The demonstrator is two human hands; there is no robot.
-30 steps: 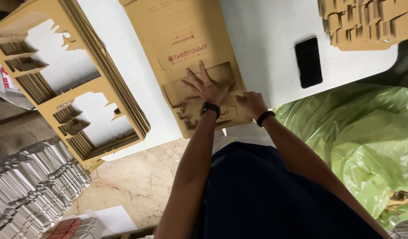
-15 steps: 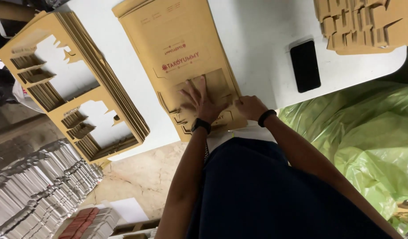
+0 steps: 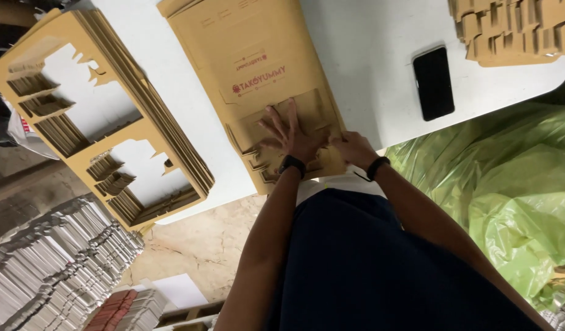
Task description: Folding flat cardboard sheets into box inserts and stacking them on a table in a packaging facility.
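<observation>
A stack of flat brown die-cut cardboard box sheets with red print lies on the white table. My left hand, with a black watch on the wrist, presses flat on the near end of the top sheet, fingers spread. My right hand, with a black wristband, sits just right of it at the stack's near right corner, fingers curled over the edge of the cardboard.
A tall stack of cardboard offcut frames with cut-out holes overhangs the table at the left. A black phone lies to the right, with more cardboard pieces behind it. A green plastic bag is at the right, and grey sheet stacks are on the floor.
Both hands stay on the near end of the box sheet stack. My left fingers have spread a little wider, and the view has shifted slightly.
</observation>
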